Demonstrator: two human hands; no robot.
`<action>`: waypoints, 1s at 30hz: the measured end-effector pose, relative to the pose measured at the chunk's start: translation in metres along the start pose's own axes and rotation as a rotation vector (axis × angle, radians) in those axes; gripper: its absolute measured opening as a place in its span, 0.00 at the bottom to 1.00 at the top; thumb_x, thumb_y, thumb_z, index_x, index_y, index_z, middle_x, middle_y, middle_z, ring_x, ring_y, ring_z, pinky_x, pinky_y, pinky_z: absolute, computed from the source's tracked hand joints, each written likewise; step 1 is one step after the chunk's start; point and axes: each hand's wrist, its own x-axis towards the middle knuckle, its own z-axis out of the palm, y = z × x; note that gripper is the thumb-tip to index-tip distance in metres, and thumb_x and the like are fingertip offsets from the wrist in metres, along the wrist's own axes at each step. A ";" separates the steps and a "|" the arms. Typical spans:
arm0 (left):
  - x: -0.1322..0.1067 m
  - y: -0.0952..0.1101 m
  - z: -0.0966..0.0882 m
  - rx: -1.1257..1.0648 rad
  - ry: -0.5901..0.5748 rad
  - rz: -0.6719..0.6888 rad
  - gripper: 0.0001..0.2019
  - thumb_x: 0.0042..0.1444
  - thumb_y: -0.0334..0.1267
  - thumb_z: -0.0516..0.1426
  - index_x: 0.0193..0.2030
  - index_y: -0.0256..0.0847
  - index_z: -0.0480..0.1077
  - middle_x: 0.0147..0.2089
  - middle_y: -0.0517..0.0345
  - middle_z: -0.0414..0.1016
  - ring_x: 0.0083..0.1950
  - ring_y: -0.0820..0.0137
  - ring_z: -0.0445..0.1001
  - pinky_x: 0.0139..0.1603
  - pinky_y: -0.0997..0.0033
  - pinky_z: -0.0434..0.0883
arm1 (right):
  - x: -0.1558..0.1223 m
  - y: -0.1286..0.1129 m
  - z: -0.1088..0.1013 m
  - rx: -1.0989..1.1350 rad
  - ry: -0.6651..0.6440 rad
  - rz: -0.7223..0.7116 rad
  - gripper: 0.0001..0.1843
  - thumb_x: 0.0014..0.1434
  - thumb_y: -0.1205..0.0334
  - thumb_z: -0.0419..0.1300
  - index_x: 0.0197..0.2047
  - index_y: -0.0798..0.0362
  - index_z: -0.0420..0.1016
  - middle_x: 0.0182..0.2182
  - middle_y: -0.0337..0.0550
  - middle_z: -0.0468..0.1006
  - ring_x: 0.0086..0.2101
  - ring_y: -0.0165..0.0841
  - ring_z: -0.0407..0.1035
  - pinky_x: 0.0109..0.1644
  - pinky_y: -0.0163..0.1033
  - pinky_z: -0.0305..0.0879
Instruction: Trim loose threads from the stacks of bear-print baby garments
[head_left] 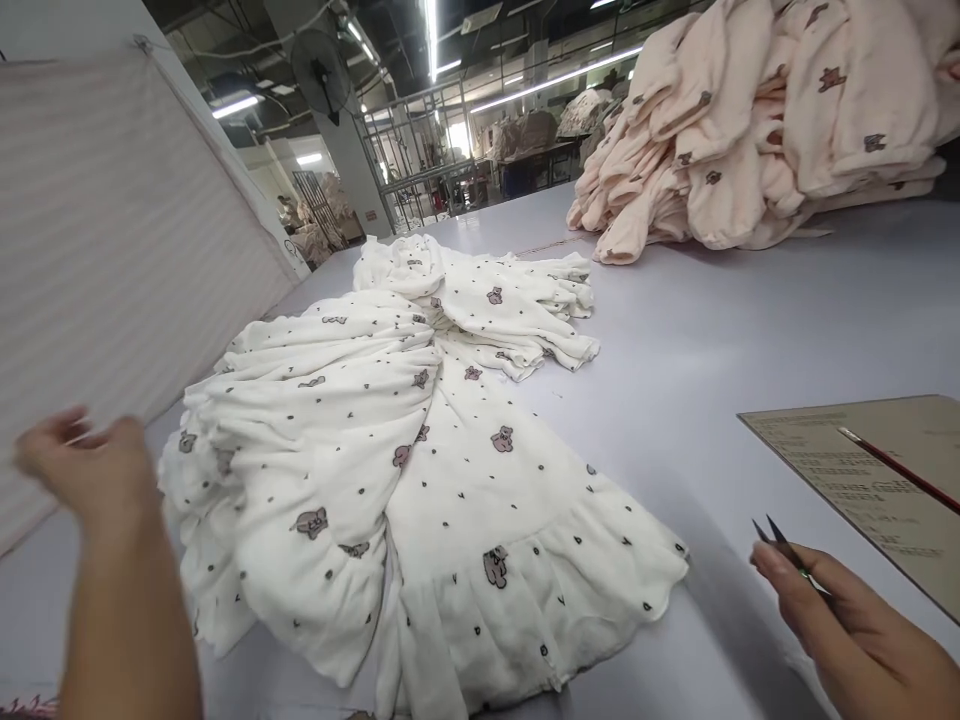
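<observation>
A white fleece garment (480, 480) printed with small bears and dark marks lies spread over the table, with gathered folds on its left half and a ruffled hem toward me. Left of it, my left hand (94, 465) is raised clear of the cloth, slightly blurred. Its fingers are loosely bent, the thumb apart, and no object shows in them. On the right, my right hand (847, 620) grips a pair of thread snips (787, 550), two dark pointed blades sticking out past the thumb. The snips' handle end is hidden in the palm.
A tall pile of pink bear-print garments (750, 140) stands at the table's back right. Near the right edge lies a brown printed sheet (847, 450) with a red pencil (900, 470) on it. A pale striped cloth (135, 220) hangs along the left side.
</observation>
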 end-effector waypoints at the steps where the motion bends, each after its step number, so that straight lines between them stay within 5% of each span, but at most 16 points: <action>1: -0.009 0.001 0.023 0.006 0.035 0.096 0.35 0.45 0.71 0.40 0.42 0.49 0.73 0.35 0.48 0.76 0.43 0.51 0.73 0.34 0.55 0.66 | -0.001 -0.003 0.002 0.025 -0.002 0.006 0.19 0.51 0.36 0.51 0.32 0.42 0.69 0.29 0.43 0.77 0.26 0.37 0.71 0.29 0.40 0.68; 3: -0.036 0.003 0.090 0.039 -0.099 0.317 0.28 0.52 0.64 0.44 0.45 0.48 0.73 0.41 0.47 0.75 0.46 0.53 0.71 0.38 0.58 0.67 | -0.003 -0.014 0.009 0.070 -0.009 -0.012 0.20 0.51 0.37 0.51 0.31 0.44 0.69 0.30 0.43 0.77 0.26 0.38 0.71 0.29 0.40 0.68; 5: -0.070 0.003 0.168 0.059 -0.454 0.580 0.23 0.56 0.55 0.50 0.54 0.47 0.67 0.51 0.47 0.70 0.50 0.56 0.69 0.45 0.58 0.67 | -0.005 -0.028 0.016 0.092 -0.009 -0.050 0.20 0.52 0.38 0.51 0.31 0.46 0.69 0.30 0.42 0.77 0.28 0.38 0.71 0.30 0.40 0.67; 8: -0.115 -0.007 0.275 0.101 -0.818 0.787 0.31 0.44 0.48 0.63 0.56 0.45 0.65 0.57 0.45 0.65 0.55 0.51 0.64 0.55 0.53 0.61 | -0.008 -0.039 0.021 0.117 0.000 -0.097 0.18 0.54 0.41 0.52 0.32 0.47 0.69 0.27 0.40 0.74 0.26 0.36 0.69 0.28 0.37 0.64; 11: -0.131 -0.024 0.334 0.133 -0.902 0.631 0.29 0.33 0.36 0.67 0.47 0.38 0.69 0.50 0.41 0.67 0.52 0.44 0.63 0.53 0.46 0.59 | -0.011 -0.036 0.020 0.157 0.000 -0.112 0.16 0.55 0.43 0.53 0.34 0.47 0.69 0.22 0.36 0.71 0.20 0.32 0.64 0.24 0.35 0.61; 14: -0.122 -0.034 0.336 0.059 -0.887 0.421 0.10 0.37 0.30 0.60 0.31 0.37 0.68 0.32 0.52 0.68 0.40 0.56 0.68 0.43 0.55 0.65 | -0.013 -0.024 0.019 0.185 -0.009 -0.112 0.15 0.56 0.45 0.54 0.34 0.47 0.70 0.17 0.33 0.66 0.16 0.30 0.60 0.20 0.33 0.59; 17: -0.109 -0.027 0.301 -0.109 -0.910 0.333 0.03 0.45 0.32 0.53 0.29 0.38 0.63 0.26 0.59 0.64 0.31 0.67 0.66 0.34 0.67 0.66 | -0.015 -0.016 0.024 0.230 -0.017 -0.137 0.14 0.56 0.46 0.54 0.32 0.48 0.70 0.22 0.36 0.70 0.17 0.29 0.62 0.19 0.31 0.61; 23: -0.113 0.002 0.230 -0.402 -0.919 0.226 0.04 0.48 0.34 0.53 0.27 0.36 0.65 0.26 0.60 0.64 0.31 0.72 0.65 0.36 0.72 0.65 | -0.024 -0.045 0.057 0.380 -0.121 -0.253 0.11 0.56 0.50 0.57 0.40 0.45 0.69 0.38 0.39 0.72 0.35 0.32 0.71 0.37 0.30 0.68; 30: -0.119 -0.011 0.221 -0.599 -0.848 0.115 0.05 0.44 0.30 0.54 0.25 0.35 0.70 0.21 0.61 0.63 0.25 0.75 0.60 0.31 0.74 0.62 | -0.037 -0.088 0.080 0.475 -0.242 -0.354 0.12 0.58 0.54 0.55 0.46 0.44 0.66 0.43 0.40 0.69 0.43 0.34 0.67 0.44 0.35 0.65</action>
